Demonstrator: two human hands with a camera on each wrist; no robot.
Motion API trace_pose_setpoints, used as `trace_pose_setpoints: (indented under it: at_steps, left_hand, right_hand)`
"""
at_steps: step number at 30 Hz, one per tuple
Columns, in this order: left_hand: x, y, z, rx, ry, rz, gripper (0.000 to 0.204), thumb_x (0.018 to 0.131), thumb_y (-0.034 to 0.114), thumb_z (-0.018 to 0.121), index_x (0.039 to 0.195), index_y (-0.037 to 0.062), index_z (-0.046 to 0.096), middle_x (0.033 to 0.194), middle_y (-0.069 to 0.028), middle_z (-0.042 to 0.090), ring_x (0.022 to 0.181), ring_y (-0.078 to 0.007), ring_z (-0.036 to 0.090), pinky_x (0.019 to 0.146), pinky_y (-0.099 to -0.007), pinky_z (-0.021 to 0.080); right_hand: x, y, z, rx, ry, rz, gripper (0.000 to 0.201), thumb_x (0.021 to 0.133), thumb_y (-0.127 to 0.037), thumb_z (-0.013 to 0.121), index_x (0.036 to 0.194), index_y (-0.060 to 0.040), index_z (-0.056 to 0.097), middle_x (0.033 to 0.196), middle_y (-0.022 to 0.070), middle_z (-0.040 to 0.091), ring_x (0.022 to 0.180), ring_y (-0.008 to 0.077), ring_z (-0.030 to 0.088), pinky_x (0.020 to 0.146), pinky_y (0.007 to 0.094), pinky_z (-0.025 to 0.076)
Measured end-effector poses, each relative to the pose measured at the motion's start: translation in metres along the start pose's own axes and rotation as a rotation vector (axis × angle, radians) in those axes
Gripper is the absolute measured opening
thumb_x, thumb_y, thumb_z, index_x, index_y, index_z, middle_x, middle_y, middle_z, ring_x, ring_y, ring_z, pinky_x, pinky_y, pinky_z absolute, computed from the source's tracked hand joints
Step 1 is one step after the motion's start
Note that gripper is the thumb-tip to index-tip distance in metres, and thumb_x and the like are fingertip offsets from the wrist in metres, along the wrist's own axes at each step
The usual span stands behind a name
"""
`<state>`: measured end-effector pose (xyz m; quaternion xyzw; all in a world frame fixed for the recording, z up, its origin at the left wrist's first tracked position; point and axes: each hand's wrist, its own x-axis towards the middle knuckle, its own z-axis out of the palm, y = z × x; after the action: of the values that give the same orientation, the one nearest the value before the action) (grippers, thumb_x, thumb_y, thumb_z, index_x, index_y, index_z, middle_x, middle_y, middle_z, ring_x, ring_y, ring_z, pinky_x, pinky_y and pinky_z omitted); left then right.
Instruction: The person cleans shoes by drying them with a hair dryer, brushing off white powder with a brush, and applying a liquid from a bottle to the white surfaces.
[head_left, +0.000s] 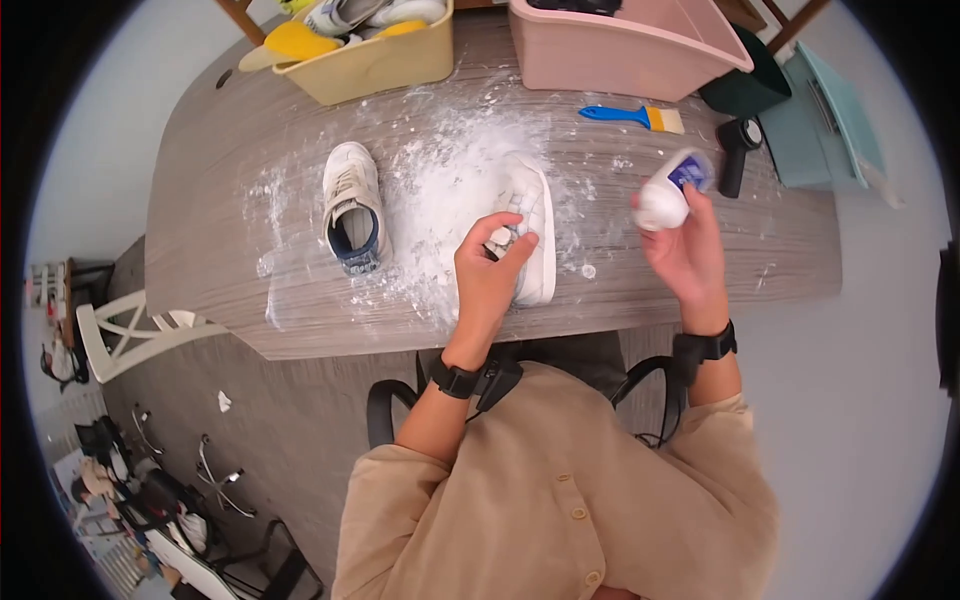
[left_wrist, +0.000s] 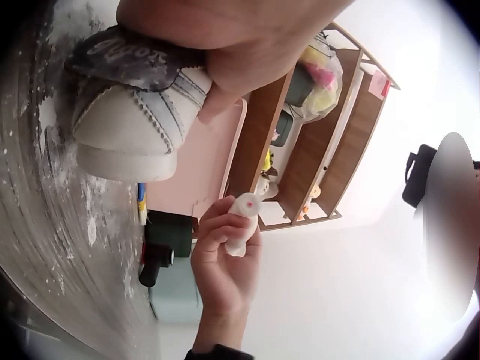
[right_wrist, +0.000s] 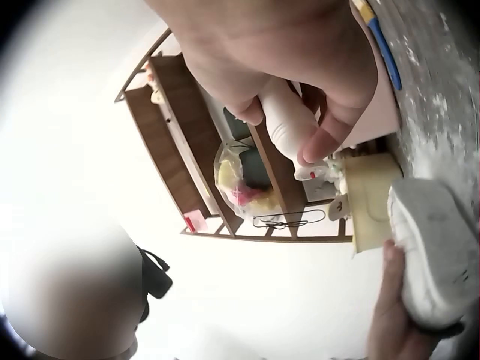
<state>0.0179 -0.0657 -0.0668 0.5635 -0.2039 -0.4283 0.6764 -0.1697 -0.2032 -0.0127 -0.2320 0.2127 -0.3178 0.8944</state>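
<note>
Tilted on its side, a white shoe is gripped at its opening by my left hand. A small white piece shows between that thumb and forefinger. The left wrist view shows the shoe's white rubber sole edge and a dark patch with pale lettering. My right hand holds a white squeeze bottle with a blue label, raised to the right of the shoe. The bottle has a small red spot at its tip. The mate shoe stands upright to the left.
White powder or foam smears cover the tabletop around both shoes. Behind are a yellow bin full of shoes and a pink bin. A blue-handled brush, a black handheld device and a pale teal box lie toward the right.
</note>
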Motion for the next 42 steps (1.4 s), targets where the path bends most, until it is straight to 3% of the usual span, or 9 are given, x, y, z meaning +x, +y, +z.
trace_pose_setpoints:
  at_steps: [1,4,10,17,22,29,35,38,42]
  left_hand:
    - [0.0,-0.002,0.0,0.009,0.0,0.003,0.024,0.079,0.002,0.069,0.102,0.0026,0.062,0.089,-0.0027,0.061,0.078,-0.0072,0.055,0.068,-0.0212,0.045]
    - [0.0,-0.011,-0.001,0.085,-0.017,0.056,0.023,0.08,0.003,0.068,0.102,0.0032,0.061,0.088,-0.0026,0.061,0.078,-0.0072,0.055,0.068,-0.0213,0.045]
    - [0.001,-0.012,-0.004,0.145,-0.043,0.081,0.018,0.083,0.005,0.065,0.098,0.0052,0.057,0.086,-0.0016,0.059,0.077,-0.0059,0.053,0.066,-0.021,0.044]
    - [0.001,-0.01,-0.003,0.122,-0.028,0.065,0.018,0.081,0.008,0.066,0.096,0.0053,0.057,0.085,-0.003,0.059,0.075,-0.008,0.051,0.065,-0.0231,0.044]
    - [0.0,-0.01,-0.002,0.202,-0.018,0.144,0.023,0.078,0.007,0.07,0.097,0.0045,0.056,0.089,-0.0023,0.058,0.082,-0.0074,0.052,0.072,-0.0228,0.044]
    - [-0.001,-0.006,-0.001,0.215,0.003,0.104,0.025,0.077,0.007,0.071,0.097,0.0034,0.057,0.091,-0.0032,0.059,0.084,-0.009,0.053,0.074,-0.0237,0.045]
    - [-0.001,-0.007,0.001,0.179,0.026,0.102,0.024,0.076,0.004,0.071,0.096,0.0029,0.058,0.091,-0.0037,0.06,0.083,-0.0092,0.054,0.073,-0.0238,0.046]
    - [0.0,-0.009,0.0,0.187,0.022,0.1,0.023,0.076,0.004,0.071,0.095,0.0028,0.058,0.091,-0.004,0.061,0.083,-0.0091,0.054,0.073,-0.0238,0.046]
    - [0.0,-0.006,0.001,0.179,0.023,0.091,0.023,0.076,0.004,0.071,0.095,0.0028,0.058,0.091,-0.0042,0.061,0.084,-0.0092,0.054,0.074,-0.0237,0.045]
  right_hand:
    - [0.003,-0.003,-0.001,0.242,-0.087,0.155,0.04,0.094,-0.029,0.047,0.112,0.0065,0.05,0.095,0.0213,0.062,0.07,0.0208,0.062,0.056,0.0255,0.052]
    - [0.005,-0.004,0.0,0.22,-0.031,0.162,0.042,0.094,-0.032,0.047,0.113,0.0056,0.05,0.098,0.0233,0.062,0.069,0.0201,0.062,0.057,0.0251,0.053]
    - [0.008,0.01,0.007,-0.047,0.119,0.08,0.042,0.094,-0.033,0.047,0.112,0.0051,0.05,0.1,0.0247,0.062,0.071,0.0205,0.064,0.06,0.0267,0.055]
    - [-0.002,0.031,-0.001,-0.436,0.081,-0.035,0.037,0.095,-0.023,0.047,0.111,0.009,0.051,0.097,0.0219,0.064,0.074,0.0244,0.066,0.063,0.0291,0.057]
    - [-0.005,0.043,-0.003,-0.46,0.125,-0.015,0.035,0.094,-0.021,0.047,0.112,0.0092,0.051,0.098,0.021,0.064,0.077,0.0249,0.066,0.066,0.0304,0.056]
    - [-0.005,0.048,-0.008,-0.476,0.107,-0.004,0.036,0.094,-0.021,0.049,0.115,0.0078,0.05,0.102,0.0203,0.063,0.08,0.025,0.065,0.068,0.0311,0.055]
    - [-0.01,0.057,0.001,-0.669,0.163,-0.141,0.041,0.09,-0.019,0.055,0.121,0.0057,0.046,0.104,0.0186,0.061,0.081,0.0242,0.064,0.071,0.0319,0.053]
    - [-0.011,0.062,-0.004,-0.669,0.116,-0.142,0.035,0.088,-0.011,0.059,0.119,0.0039,0.051,0.104,0.0132,0.063,0.088,0.0215,0.064,0.076,0.0318,0.052]
    - [-0.012,0.069,-0.018,-0.875,0.144,-0.198,0.039,0.084,-0.013,0.066,0.118,0.0017,0.054,0.104,0.0081,0.062,0.092,0.0134,0.059,0.08,0.0271,0.048]
